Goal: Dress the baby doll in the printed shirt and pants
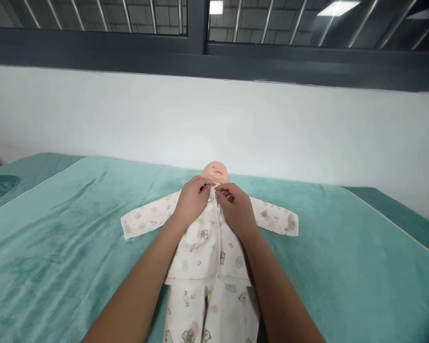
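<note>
A baby doll lies on its back, its head toward the wall. It wears a white baby shirt printed with small animals, with both sleeves spread out sideways, and matching trousers. At the collar, just under the doll's chin, my left hand pinches the shirt's front edge. Opposite it, my right hand has its fingertips closed on the other side of the neckline. Lower down, the front edges meet along the middle. My fingers hide whatever fastening is at the neck.
A teal plush cover with wrinkles on the left lies under the doll. Behind it rises a white wall, topped by a dark window frame with metal bars beyond the glass.
</note>
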Tool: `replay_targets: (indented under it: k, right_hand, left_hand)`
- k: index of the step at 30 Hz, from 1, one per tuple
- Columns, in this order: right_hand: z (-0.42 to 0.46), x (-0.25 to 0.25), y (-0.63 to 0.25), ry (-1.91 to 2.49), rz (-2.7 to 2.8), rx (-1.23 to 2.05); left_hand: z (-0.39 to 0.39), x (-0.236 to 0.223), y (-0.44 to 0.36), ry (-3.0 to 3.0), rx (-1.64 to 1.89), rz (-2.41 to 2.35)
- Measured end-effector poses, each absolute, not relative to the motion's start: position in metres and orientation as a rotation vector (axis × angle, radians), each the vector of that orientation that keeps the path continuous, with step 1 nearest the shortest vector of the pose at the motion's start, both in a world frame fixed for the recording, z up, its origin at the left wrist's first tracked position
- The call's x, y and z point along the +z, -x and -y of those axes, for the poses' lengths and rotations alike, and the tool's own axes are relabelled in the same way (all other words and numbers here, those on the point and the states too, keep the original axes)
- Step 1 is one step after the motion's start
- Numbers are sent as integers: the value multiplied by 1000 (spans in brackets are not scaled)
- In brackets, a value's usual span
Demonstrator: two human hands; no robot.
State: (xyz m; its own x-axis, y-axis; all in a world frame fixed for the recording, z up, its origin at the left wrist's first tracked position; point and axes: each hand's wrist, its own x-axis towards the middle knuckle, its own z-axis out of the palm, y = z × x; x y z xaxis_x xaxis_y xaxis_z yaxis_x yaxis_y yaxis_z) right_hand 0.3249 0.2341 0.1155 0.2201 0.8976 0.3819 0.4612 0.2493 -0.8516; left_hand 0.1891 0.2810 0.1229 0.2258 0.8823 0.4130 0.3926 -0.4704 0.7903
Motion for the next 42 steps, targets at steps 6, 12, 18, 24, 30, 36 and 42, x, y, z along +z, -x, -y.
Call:
replay_targets:
  k: [6, 12, 18, 24, 30, 36, 42]
  right_hand:
    - [-214, 114, -321, 1381, 1669, 275]
    - [-207, 112, -315, 1525, 1694, 161]
    - [-211, 115, -316, 1586, 1713, 197]
    - [-217, 116, -322, 1584, 1675, 346]
    - [-217, 114, -324, 1553, 1649, 355]
    - [-215, 115, -323, 1565, 1687, 257]
    - [-216, 116, -323, 1536, 1701, 267]
  left_hand:
    - [-272, 119, -187, -2111, 1135, -1244]
    - [-265, 116, -184, -2134, 1136, -1287]
    - [-263, 113, -182, -2099, 1147, -1255]
    - [-259, 109, -178, -2099, 1185, -1154]
    - [-258, 109, -178, -2095, 1234, -1155]
    - [-259, 108, -180, -1968, 1318, -1127]
    - [-254, 107, -177, -1832, 1341, -1183]
